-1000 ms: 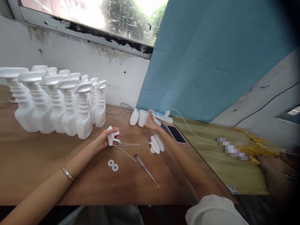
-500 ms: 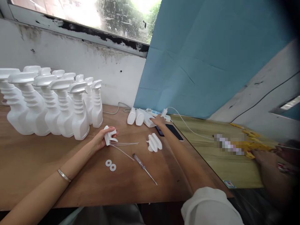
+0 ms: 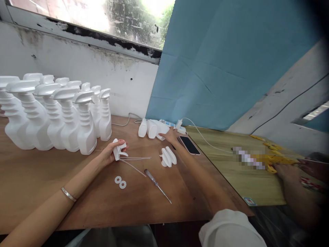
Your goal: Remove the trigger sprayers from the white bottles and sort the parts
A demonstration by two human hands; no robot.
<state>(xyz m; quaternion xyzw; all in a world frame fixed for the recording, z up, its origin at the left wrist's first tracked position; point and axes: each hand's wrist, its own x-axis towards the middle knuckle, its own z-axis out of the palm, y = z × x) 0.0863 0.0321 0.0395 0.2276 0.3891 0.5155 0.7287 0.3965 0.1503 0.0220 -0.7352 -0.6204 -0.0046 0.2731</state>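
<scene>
In my left hand (image 3: pixel 112 152), the fingers are closed around a white trigger sprayer head (image 3: pixel 118 150). Several thin dip tubes (image 3: pixel 136 158) lie on the table just right of it. My right hand (image 3: pixel 170 134) reaches to the back, its thumb and fingers around the near end of a lying white bottle (image 3: pixel 158 127); part of the grip is hidden. Two more white bottles (image 3: pixel 151 129) lie beside that one. White sprayer shrouds (image 3: pixel 169 156) lie between my arms. Two white ring washers (image 3: pixel 122 185) and a clear-handled screwdriver (image 3: pixel 157 184) lie nearer to me.
Several assembled spray bottles (image 3: pixel 86 133) stand in rows at the left. A phone (image 3: pixel 189 145) lies right of my right forearm. Behind my right hand are a power strip (image 3: pixel 181 130) and a white cable (image 3: pixel 205 138). Another person's hand (image 3: pixel 285 173) is at the adjoining table with yellow items.
My right hand has moved a little left, away from the plug and onto the lying bottle, which has shifted slightly left. My left hand keeps hold of the sprayer head.
</scene>
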